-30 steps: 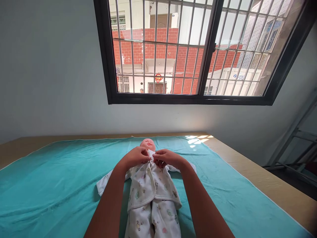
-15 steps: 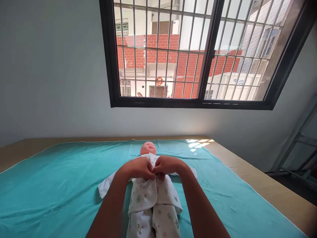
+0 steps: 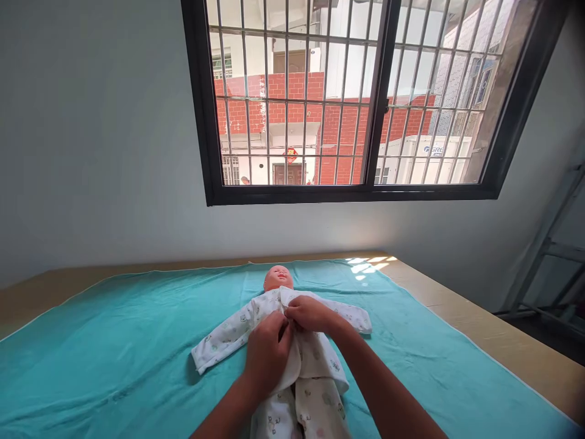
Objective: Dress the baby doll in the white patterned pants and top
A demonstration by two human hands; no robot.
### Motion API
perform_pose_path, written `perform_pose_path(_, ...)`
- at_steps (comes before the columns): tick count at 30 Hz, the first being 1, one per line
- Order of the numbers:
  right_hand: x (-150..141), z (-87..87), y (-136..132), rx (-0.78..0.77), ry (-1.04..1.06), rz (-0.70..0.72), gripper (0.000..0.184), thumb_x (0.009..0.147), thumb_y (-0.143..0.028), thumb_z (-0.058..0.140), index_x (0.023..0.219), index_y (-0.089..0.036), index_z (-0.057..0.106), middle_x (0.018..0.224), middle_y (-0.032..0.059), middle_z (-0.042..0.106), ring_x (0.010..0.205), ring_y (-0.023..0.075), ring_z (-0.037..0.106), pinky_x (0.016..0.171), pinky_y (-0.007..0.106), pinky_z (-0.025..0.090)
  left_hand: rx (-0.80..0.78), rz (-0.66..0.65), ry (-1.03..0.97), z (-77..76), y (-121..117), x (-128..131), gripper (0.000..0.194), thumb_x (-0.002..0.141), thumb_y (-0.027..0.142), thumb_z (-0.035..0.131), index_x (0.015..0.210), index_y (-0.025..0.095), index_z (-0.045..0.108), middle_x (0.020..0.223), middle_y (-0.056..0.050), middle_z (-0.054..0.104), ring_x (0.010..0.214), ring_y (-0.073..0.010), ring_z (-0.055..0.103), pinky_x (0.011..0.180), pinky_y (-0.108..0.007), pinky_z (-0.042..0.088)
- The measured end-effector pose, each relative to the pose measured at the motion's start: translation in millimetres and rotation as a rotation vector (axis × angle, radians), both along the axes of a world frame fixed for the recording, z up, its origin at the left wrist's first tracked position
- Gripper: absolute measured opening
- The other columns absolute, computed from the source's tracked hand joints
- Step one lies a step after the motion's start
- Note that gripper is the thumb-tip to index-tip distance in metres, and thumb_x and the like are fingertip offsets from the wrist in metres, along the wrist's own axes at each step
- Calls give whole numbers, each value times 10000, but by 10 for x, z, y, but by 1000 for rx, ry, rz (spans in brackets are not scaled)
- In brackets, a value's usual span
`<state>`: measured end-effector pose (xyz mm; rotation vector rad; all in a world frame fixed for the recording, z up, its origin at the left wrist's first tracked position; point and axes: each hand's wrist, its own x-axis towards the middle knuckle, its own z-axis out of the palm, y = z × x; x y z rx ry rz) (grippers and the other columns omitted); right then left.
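A baby doll [image 3: 278, 277] lies on its back, head toward the wall. It wears a white printed jacket [image 3: 231, 334] with both sleeves spread out, and matching trousers [image 3: 320, 405]. My left hand [image 3: 269, 349] is closed at the front opening on the chest, fingertips pinching the jacket's edge. Against it, slightly higher and to the right, my right hand [image 3: 309, 313] pinches the other side of the front edge. Any fastener between the fingertips is hidden by them.
A turquoise cloth [image 3: 137, 329] covers most of the wooden table [image 3: 450, 292]. Behind it stands a wall with a black-framed barred window [image 3: 292, 195]. A metal frame [image 3: 534, 268] is at the right, beyond the table edge.
My left hand has turned more upright and drawn nearer the body, uncovering the left sleeve. My right hand has risen slightly along the jacket front. The camera view has shifted a little.
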<state>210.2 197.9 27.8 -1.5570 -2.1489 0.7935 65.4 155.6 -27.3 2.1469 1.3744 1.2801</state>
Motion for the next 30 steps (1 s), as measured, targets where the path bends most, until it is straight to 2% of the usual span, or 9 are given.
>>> perform_pose_path(3,-61,-205,-118,163,2,-170,263,785,-227,468,546,-197,360,584,-9,477,576,123,357,550,295,211,-46,-46,-81,-15,-1,-31,210,879,276,489,683,203,505,718,-16,596,669,-165,498,617,-277,311)
perform_pose_path(6,-76,-392,-214,263,101,-290,243,768,-232,477,581,-197,326,572,-35,422,591,119,338,562,290,198,-154,-155,-214,-13,13,-76,238,872,325,510,669,203,486,645,12,527,631,-147,456,607,-272,316)
perform_pose_path(9,-53,-519,-272,312,311,-323,210,776,-258,468,619,-202,340,594,-46,408,608,117,348,572,274,232,-271,-228,-411,-18,30,-111,276,876,390,511,676,205,473,599,40,442,594,-127,403,584,-260,322)
perform_pose_path(11,-29,-559,-294,309,475,-312,159,780,-275,466,659,-202,393,639,-42,430,639,123,373,594,266,273,-294,-242,-493,-31,39,-124,283,874,407,522,685,201,479,616,44,425,603,-119,382,580,-250,322)
perform_pose_path(15,22,-532,-309,175,765,-266,131,756,-311,526,739,-182,519,700,-32,478,671,125,410,619,256,327,-324,-272,-541,-71,66,-141,300,890,424,505,696,197,483,633,41,422,615,-113,371,574,-239,314)
perform_pose_path(19,84,-420,-308,-59,898,-252,238,733,-394,650,743,-174,558,629,-52,465,567,96,371,542,240,281,-382,-302,-568,-75,97,-154,316,892,447,502,699,199,478,630,42,410,605,-111,368,562,-234,314)
perform_pose_path(24,122,-326,-333,-169,861,-132,330,755,-447,690,672,-182,512,545,-62,454,507,83,364,502,229,251,-432,-345,-548,-13,79,-142,328,874,451,523,683,187,491,630,33,440,610,-111,383,569,-238,313)
perform_pose_path(27,106,-336,-354,-168,767,-78,342,763,-457,685,662,-180,513,534,-57,457,501,86,370,496,232,254,-447,-378,-539,35,49,-138,320,869,435,535,678,181,497,623,36,438,605,-106,370,570,-239,306)
perform_pose_path(30,94,-391,-358,-132,792,-93,370,790,-478,646,645,-185,472,548,-64,401,516,82,323,495,234,229,-453,-386,-569,86,33,-150,317,841,419,561,652,181,472,610,44,407,592,-98,350,556,-235,285)
